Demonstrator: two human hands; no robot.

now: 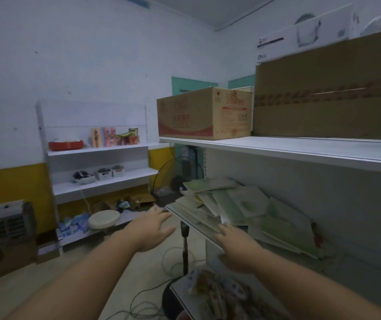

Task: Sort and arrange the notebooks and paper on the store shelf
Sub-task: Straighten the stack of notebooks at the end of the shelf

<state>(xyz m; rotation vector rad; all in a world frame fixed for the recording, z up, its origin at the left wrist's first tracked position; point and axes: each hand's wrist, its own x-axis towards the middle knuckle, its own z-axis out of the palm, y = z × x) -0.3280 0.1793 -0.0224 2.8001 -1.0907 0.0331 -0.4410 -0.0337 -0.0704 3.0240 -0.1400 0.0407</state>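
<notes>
The notebooks and paper [238, 204] lie heaped askew on the middle shelf [191, 221]; the right hand [235, 245], fingers straight and empty, is at that shelf's front edge; the left hand [152, 227], spread and empty, hovers off its left end; a cardboard box [203, 114] stands above it.

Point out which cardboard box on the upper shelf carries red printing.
The smaller box at the left end of the shelf, with a red band; the larger box right of it is brown.

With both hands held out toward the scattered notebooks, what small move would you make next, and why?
Probably grip the notebooks at their front edge to gather them: they lie fanned and overlapping, with the right hand open at that edge and the left hand just short.
</notes>
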